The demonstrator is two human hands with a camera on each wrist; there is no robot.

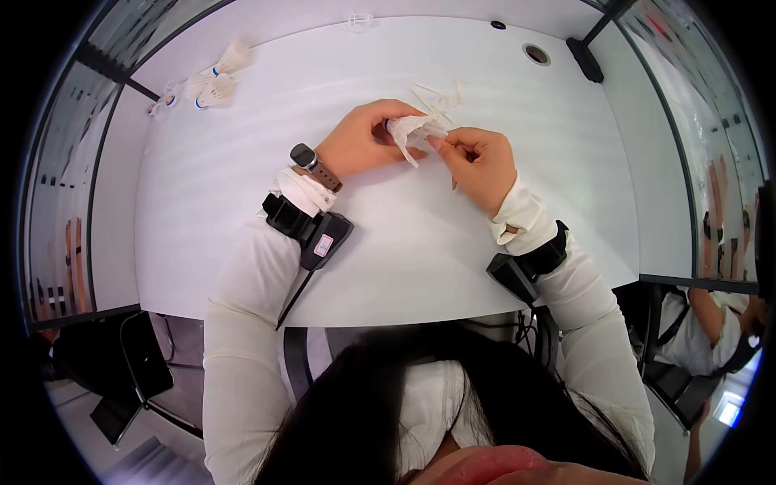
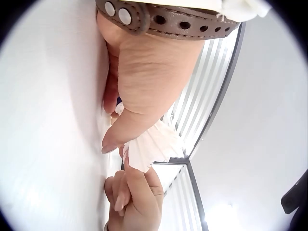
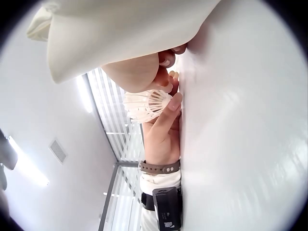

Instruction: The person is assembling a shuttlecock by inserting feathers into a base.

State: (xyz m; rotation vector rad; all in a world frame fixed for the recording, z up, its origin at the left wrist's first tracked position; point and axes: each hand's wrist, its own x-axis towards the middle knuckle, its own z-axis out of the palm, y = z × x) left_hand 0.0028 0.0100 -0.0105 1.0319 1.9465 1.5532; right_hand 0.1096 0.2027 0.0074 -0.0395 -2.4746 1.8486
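Observation:
A white feather shuttlecock (image 1: 416, 129) lies between both hands above the white table, its blue-banded base toward the left. My left hand (image 1: 364, 141) grips it near the base, with fingers and thumb curled round it. With thumb and forefinger, my right hand (image 1: 482, 166) pinches the feather edge at the skirt's open end. The left wrist view shows the feathers (image 2: 153, 144) fanned out between the left thumb and the right fingers. Seen from the right wrist, the shuttlecock's ribbed skirt (image 3: 147, 105) is beside the left thumb; the right fingertips are partly hidden.
Loose feather pieces (image 1: 440, 99) lie just beyond the hands. Several shuttlecocks (image 1: 216, 90) sit at the back left. A clear plastic item (image 1: 360, 22) is at the back edge, a small black object (image 1: 498, 25) and a round cable hole (image 1: 536, 54) at the back right.

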